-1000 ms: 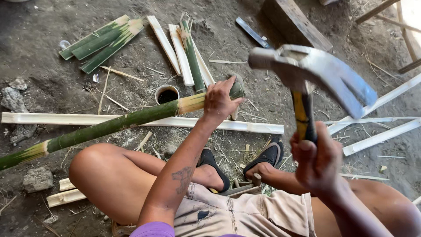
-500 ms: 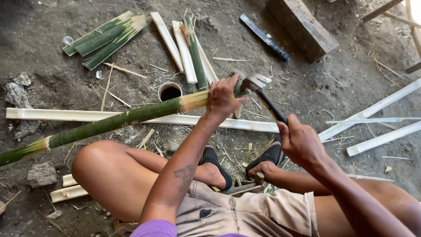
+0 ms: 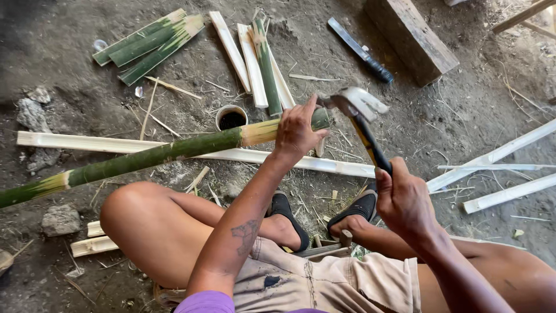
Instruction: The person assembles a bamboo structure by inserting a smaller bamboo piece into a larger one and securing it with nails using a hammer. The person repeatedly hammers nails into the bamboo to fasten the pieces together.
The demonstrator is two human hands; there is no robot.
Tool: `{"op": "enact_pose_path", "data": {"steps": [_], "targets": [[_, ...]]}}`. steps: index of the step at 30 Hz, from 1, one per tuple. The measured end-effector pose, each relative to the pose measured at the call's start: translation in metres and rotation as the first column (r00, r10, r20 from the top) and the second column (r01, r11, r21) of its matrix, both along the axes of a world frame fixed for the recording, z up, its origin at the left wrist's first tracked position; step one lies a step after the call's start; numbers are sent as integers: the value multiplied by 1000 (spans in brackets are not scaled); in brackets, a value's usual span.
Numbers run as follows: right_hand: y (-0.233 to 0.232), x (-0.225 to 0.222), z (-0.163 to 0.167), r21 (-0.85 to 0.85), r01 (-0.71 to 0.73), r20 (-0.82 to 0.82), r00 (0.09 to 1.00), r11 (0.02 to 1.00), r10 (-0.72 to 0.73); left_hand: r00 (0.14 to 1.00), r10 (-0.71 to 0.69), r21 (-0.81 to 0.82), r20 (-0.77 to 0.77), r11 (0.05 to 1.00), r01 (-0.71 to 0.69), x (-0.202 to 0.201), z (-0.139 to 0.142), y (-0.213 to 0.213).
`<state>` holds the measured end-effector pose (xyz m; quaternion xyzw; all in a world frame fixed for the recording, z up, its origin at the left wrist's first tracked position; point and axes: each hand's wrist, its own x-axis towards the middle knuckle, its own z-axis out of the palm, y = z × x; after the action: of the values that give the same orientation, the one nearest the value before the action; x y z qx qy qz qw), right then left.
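Lying left-to-right, bamboo pole (image 3: pixel 156 156) gripped by left hand (image 3: pixel 296 132) near its right end.

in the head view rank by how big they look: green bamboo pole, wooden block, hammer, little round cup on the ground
1. green bamboo pole
2. wooden block
3. hammer, though it is nearer the camera, so its rank against the block is unsure
4. round cup

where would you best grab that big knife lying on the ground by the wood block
Take the knife by its dark handle at the lower right end, coming from above on the side of the wood block. It lies flat on the dirt, blade pointing up-left, so the handle is the safe grip.
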<state>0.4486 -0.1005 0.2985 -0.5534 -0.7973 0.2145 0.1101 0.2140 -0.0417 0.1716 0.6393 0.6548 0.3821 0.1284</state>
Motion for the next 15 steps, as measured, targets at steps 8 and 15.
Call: {"op": "enact_pose_path", "data": {"steps": [8,15], "targets": [[-3,-19,0,-185,96,35,995,978,-91,974,-80,304,214,953,12,-12,-5,0],[7,-60,-51,14,4,-49,999,1000,-3,689,215,263,692,814,-518,-21,-28,-74]]}}
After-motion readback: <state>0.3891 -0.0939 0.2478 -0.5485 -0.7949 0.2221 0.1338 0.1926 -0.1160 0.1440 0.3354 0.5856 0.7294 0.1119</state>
